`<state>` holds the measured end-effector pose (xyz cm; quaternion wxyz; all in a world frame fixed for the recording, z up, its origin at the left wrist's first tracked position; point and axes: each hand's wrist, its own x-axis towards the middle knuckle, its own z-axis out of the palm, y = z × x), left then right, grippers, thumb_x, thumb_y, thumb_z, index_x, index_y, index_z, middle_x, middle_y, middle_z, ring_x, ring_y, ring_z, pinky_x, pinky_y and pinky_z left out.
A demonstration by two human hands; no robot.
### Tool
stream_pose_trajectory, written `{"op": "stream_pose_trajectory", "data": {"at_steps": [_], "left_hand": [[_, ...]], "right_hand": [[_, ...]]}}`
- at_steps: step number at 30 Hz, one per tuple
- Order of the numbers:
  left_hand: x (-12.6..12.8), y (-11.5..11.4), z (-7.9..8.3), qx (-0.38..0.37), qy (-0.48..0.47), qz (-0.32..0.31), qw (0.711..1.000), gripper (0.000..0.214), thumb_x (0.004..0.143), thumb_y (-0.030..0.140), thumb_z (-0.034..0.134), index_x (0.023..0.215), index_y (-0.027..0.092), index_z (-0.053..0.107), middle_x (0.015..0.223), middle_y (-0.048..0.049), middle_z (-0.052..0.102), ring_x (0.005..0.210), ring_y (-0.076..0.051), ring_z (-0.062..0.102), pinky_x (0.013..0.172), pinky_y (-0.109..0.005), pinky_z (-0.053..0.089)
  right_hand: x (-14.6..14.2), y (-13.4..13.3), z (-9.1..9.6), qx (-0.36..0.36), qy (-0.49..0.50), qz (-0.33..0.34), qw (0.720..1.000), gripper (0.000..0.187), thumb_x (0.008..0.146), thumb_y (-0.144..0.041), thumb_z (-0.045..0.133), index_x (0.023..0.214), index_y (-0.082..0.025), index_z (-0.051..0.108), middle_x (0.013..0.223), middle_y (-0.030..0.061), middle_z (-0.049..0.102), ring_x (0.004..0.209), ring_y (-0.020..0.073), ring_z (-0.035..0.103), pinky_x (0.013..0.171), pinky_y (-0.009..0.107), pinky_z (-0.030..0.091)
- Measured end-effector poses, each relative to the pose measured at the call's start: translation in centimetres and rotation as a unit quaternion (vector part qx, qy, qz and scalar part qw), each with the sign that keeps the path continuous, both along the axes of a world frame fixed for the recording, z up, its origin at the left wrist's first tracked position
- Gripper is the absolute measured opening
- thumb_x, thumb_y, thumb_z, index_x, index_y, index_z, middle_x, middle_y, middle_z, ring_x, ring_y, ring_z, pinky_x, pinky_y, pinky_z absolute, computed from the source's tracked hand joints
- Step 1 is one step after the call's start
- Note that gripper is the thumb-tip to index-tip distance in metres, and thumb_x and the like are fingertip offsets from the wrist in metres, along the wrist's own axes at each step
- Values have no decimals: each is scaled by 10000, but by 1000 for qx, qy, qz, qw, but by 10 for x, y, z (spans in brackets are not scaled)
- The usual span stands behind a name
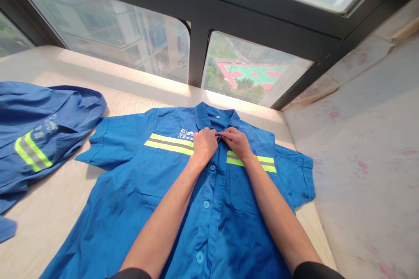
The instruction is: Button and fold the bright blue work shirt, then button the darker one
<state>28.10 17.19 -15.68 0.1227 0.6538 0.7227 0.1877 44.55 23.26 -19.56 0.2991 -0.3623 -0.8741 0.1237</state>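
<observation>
A blue short-sleeved work shirt point(163, 174) with yellow and grey reflective bands lies spread out, front side up, its collar pointing at the window. My left hand point(205, 144) and my right hand point(236, 141) meet at the front placket just under the collar. Both sets of fingertips pinch the cloth there; whether a button is between them is hidden. Down the placket, several light blue buttons point(206, 204) show, and the two front edges lie side by side below my hands.
A second blue garment point(65, 117) with a reflective band lies crumpled at the left on the pale sill surface point(49, 209). A dark-framed window point(201, 26) stands behind the shirt. The flower-patterned wall point(366, 161) bounds the right side.
</observation>
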Motion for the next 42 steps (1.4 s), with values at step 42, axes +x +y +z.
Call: {"op": "stream_pose_trajectory", "data": {"at_steps": [42], "left_hand": [[-2,-6,-3,43,-167,26,985,234,798,201,581,932,256,764,902,-3,767,854,-174,693,775,-263,484]], "right_hand": [[-8,-3,0,57,33,33,997,221,940,-197,542,988,-225,756,893,54,649,806,126,608,698,228,493]]}}
